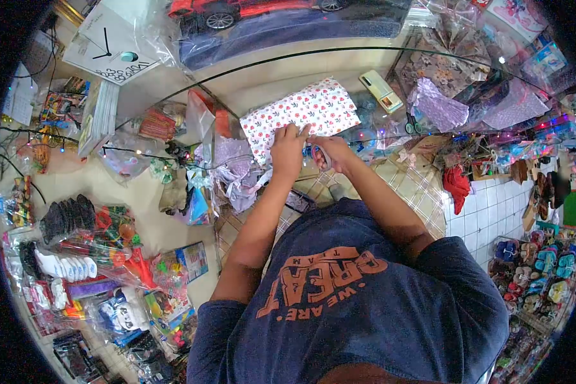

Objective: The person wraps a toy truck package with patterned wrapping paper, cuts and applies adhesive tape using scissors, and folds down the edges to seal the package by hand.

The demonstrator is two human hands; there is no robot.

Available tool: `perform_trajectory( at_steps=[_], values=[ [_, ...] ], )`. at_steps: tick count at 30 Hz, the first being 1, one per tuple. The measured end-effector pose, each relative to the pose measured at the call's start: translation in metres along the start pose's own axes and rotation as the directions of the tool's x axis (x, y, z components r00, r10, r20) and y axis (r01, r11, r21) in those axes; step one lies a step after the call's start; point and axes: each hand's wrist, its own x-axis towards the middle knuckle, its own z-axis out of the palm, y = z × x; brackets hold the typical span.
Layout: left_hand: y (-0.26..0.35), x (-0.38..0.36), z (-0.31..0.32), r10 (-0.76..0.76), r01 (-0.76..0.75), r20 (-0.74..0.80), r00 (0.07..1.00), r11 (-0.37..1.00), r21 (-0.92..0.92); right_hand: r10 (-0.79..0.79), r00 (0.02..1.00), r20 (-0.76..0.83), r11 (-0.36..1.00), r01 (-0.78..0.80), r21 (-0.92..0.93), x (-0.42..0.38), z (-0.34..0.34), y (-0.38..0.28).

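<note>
A white sheet of wrapping paper (pixel 301 109) with red flowers and dark leaves lies folded on the glass counter in front of me. My left hand (pixel 288 152) holds its near edge, fingers bent over the paper and close together. Just to the right, my right hand (pixel 336 152) is closed around a ring-shaped roll, apparently tape (pixel 325 160), with its fingertips at the paper's edge. The fingers partly hide the roll. Whatever the paper may cover cannot be seen.
Right of the paper lie a phone (pixel 381 91), black-handled scissors (pixel 413 123) and purple bubble wrap (pixel 438 105). Crumpled plastic bags (pixel 233 166) sit at the left. A white clock (pixel 112 48) stands at the upper left. Packed goods (pixel 128 313) and rows of sandals (pixel 537 269) flank me.
</note>
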Motion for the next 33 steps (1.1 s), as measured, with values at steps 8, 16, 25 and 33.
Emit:
perform_trajectory(
  at_steps=[8,16,25,33],
  values=[
    [-0.001,0.0,0.0,0.005,-0.005,0.001,1.0,1.0,-0.03,-0.042,0.998,0.045,0.998,0.045,-0.046,-0.003,-0.007,0.005],
    [-0.002,0.0,0.0,0.009,-0.009,0.014,1.0,1.0,-0.027,-0.089,0.995,0.044,0.995,0.091,-0.041,0.009,-0.019,0.029],
    [-0.001,0.001,-0.005,-0.009,0.011,0.042,0.999,0.998,-0.058,-0.338,0.941,-0.007,0.94,0.337,-0.041,-0.003,-0.013,0.046],
    [0.0,0.005,-0.009,-0.039,0.044,0.084,0.996,0.997,-0.06,-0.236,0.968,-0.087,0.972,0.236,-0.005,-0.008,-0.017,0.046]
  ],
)
